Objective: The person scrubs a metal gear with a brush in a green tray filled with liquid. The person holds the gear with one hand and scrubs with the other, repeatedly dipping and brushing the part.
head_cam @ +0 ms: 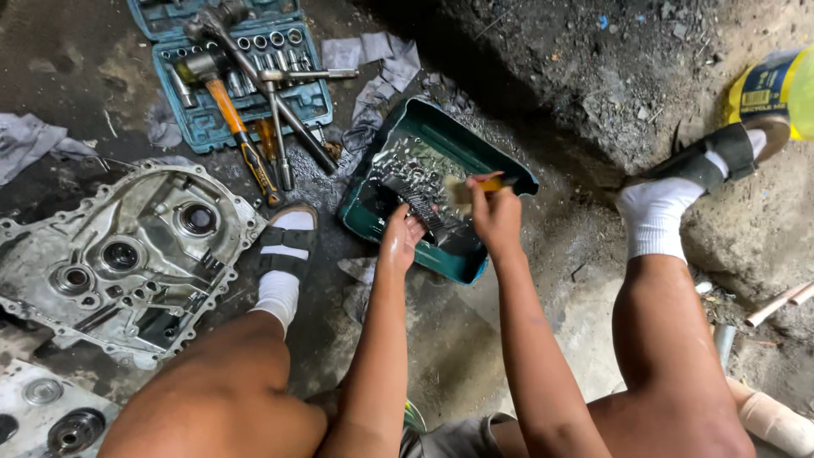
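Oily dirt floor [526, 254] carries a green tray [500, 165]. Inside it, the left hand [400, 242] grips a dark toothed part [417, 203]; directly beside, the right hand [496, 216] clenches a brush [468, 188].

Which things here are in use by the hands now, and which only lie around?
In use:
left hand
dark toothed part
right hand
brush
green tray

Lying about:
socket set case
hammer
metal engine cover
rags
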The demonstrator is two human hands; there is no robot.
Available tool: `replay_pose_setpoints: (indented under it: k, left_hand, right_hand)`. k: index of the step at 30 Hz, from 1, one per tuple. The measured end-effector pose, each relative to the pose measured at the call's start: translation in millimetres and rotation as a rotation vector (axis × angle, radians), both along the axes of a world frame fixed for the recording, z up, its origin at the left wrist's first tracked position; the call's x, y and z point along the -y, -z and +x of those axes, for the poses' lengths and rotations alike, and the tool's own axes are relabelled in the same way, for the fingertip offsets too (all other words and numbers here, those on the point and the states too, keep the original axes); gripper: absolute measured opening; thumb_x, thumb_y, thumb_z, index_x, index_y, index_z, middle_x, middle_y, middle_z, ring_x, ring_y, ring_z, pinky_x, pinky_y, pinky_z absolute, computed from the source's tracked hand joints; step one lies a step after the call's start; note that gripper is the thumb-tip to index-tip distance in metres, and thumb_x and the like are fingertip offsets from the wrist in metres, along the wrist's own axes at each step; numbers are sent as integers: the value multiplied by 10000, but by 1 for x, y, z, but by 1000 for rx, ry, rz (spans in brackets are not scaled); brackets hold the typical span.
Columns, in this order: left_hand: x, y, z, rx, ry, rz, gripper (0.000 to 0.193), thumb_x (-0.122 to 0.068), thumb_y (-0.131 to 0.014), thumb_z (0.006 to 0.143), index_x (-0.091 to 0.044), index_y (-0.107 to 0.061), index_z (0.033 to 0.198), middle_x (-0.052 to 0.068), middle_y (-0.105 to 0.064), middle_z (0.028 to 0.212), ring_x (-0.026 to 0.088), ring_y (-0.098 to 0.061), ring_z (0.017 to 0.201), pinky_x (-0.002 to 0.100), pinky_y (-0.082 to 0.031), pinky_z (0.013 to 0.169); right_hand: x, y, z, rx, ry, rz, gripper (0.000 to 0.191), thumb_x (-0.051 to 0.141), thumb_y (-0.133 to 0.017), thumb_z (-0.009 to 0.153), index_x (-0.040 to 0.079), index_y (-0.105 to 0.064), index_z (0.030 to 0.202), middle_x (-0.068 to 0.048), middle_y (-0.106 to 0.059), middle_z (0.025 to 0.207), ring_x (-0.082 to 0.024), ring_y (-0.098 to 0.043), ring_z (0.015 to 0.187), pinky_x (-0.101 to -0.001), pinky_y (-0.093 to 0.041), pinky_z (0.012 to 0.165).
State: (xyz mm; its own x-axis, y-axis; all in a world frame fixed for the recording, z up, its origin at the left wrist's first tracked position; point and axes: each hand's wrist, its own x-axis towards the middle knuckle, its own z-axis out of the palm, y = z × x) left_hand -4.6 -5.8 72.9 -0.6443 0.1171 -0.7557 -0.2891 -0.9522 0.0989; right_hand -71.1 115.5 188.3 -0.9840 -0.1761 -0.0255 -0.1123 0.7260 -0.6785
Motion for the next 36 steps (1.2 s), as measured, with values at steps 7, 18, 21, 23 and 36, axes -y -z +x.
replay_pose_setpoints:
  k: [7,18,21,23,36]
  left_hand:
    - [-1,-1,1,-9,20,7,505,-440,-499,1021,-22,-593,1287,104,-656,1266,253,-616,1189,382,-446,1075]
    - [-2,-9,0,-47,-52,101,426,-370,-465,1025,-53,-588,1283,90,-660,1276,235,-610,1167,385,-441,1049]
    - [-1,-10,1,-92,-57,90,449,-375,-460,1010,-32,-612,1258,104,-696,1269,226,-643,1177,358,-456,1057]
    - [-3,-8,1,-116,-29,82,448,-387,-466,1019,-33,-623,1244,105,-700,1242,229,-640,1159,363,-457,1048]
    - [-13,-8,2,-91,-121,58,303,-355,-519,1041,-113,-623,1192,37,-685,1137,204,-619,1046,368,-475,932]
  right_hand:
    - [-1,3,3,-44,-55,-59,131,118,-707,1019,17,-650,1082,-147,-746,924,-199,-734,841,-338,-571,723]
    - [-2,19,9,-141,-115,-63,144,130,-689,1021,12,-638,1087,-141,-752,949,-235,-728,842,-344,-571,727]
    - [-4,12,2,-153,-128,98,182,118,-674,998,-13,-620,1113,-141,-757,963,-244,-726,850,-341,-558,715]
    - [-1,10,2,11,44,-49,206,163,-699,1003,-4,-619,1094,-133,-756,912,-198,-758,808,-326,-566,682]
    - [-2,14,12,-37,3,-152,140,149,-692,1023,18,-668,1071,-125,-753,884,-225,-725,781,-354,-558,703]
